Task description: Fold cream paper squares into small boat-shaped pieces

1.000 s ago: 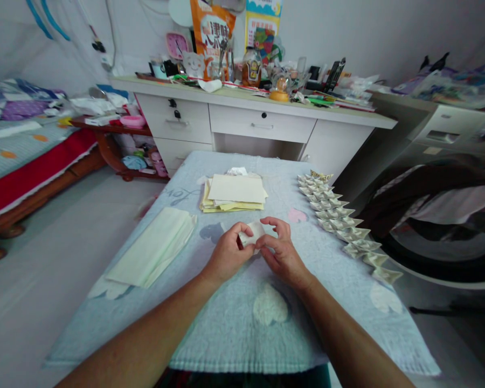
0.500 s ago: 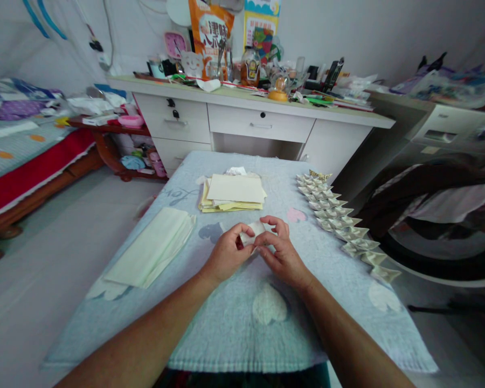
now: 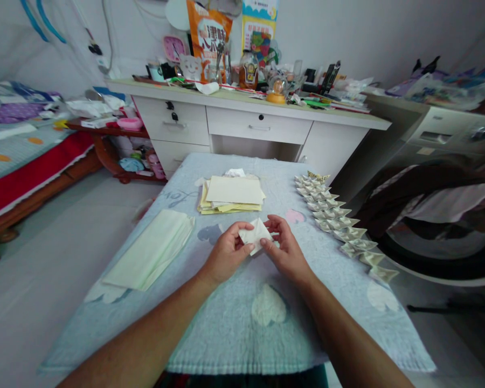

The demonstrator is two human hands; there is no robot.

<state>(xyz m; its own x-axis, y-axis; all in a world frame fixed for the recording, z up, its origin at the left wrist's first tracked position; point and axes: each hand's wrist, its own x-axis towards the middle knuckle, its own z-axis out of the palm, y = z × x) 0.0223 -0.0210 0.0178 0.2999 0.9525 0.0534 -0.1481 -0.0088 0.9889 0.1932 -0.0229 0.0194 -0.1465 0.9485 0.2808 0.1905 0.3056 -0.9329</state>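
A small folded piece of white paper [image 3: 255,235] is held up over the cloth, its flat face turned toward me in a diamond shape. My left hand [image 3: 228,247] pinches its left corner between thumb and fingers. From the other side my right hand [image 3: 285,247] grips the right edge, thumb in front and fingers behind. Beyond the hands lies a stack of cream and yellow paper sheets [image 3: 235,191]. To the left rests a pile of long pale green paper [image 3: 151,250]. Several folded paper boats [image 3: 331,215] stand in a row on the right.
A light blue patterned cloth [image 3: 210,334] covers the table. Behind it stands a white desk [image 3: 258,121] crowded with jars, a pink clock and a snack bag. A washing machine [image 3: 436,161] is at the right, a bed [image 3: 28,156] at the left.
The folded paper has been turned and spread flat, so more of its face shows. My fingers have shifted from close together at its lower edge to opposite sides.
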